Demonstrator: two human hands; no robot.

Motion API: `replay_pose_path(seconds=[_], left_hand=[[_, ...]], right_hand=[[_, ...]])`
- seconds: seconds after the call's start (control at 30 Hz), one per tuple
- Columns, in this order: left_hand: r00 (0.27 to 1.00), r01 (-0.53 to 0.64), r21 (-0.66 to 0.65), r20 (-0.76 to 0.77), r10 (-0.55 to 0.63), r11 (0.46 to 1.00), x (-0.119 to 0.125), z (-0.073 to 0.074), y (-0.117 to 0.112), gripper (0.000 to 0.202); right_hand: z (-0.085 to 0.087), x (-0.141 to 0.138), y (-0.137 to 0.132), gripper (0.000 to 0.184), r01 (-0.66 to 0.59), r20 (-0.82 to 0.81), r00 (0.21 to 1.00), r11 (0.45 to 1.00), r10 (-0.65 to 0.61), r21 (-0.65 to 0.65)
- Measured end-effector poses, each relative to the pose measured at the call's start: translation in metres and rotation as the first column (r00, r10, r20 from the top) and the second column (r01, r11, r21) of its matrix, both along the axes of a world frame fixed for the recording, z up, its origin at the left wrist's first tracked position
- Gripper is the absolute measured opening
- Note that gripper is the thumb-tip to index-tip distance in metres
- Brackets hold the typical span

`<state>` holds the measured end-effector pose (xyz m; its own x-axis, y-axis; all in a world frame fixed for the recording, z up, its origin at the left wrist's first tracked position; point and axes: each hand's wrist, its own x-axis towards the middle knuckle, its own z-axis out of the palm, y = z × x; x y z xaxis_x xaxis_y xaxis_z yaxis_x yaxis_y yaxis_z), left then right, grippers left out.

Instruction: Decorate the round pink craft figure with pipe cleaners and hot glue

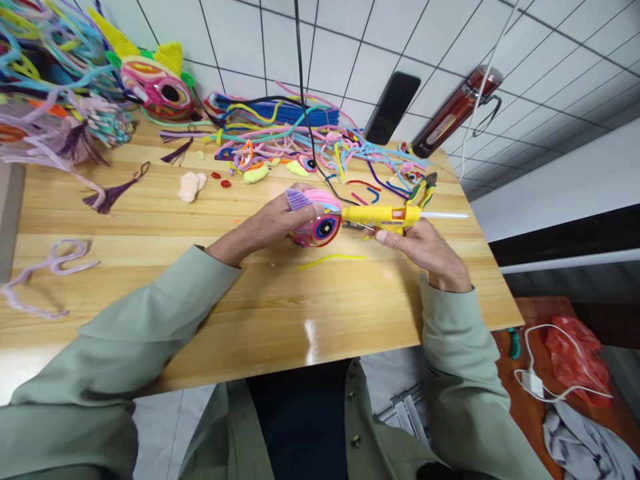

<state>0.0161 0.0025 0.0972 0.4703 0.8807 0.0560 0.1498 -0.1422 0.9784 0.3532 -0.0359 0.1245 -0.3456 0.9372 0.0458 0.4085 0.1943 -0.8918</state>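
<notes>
My left hand (277,219) is closed around a round, colourful pipe-cleaner craft piece (317,231) with a big ringed eye and a purple tuft. In my right hand (419,245) is a yellow hot glue gun (383,215), a clear glue stick poking out of its back end. Its nozzle points left and meets the upper right side of the craft piece; whether it touches, I cannot tell. Below them a yellow pipe cleaner (333,259) lies on the wooden table (280,320).
Loose pipe cleaners (280,120) pile up along the tiled wall, with a finished-looking eyed craft figure (160,87) at the left. A black phone (393,107) and a red flask (457,110) lean at the back right. Pliers (423,190) lie near the glue gun; a black cord hangs down mid-table.
</notes>
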Motion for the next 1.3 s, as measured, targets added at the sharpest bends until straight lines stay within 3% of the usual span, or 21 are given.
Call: replay_pose_path(seconds=[0.63, 1.3], left_hand=[[1.0, -0.012, 0.06, -0.026, 0.014, 0.998, 0.0, -0.012, 0.007, 0.066], [1.0, 0.018, 0.044, -0.016, -0.017, 0.999, 0.001, -0.008, 0.006, 0.072]], right_hand=[[0.004, -0.002, -0.002, 0.052, -0.003, 0.008, 1.0, 1.0, 0.003, -0.016], [0.005, -0.002, -0.002, 0.05, -0.023, 0.017, 1.0, 0.999, 0.024, -0.03]])
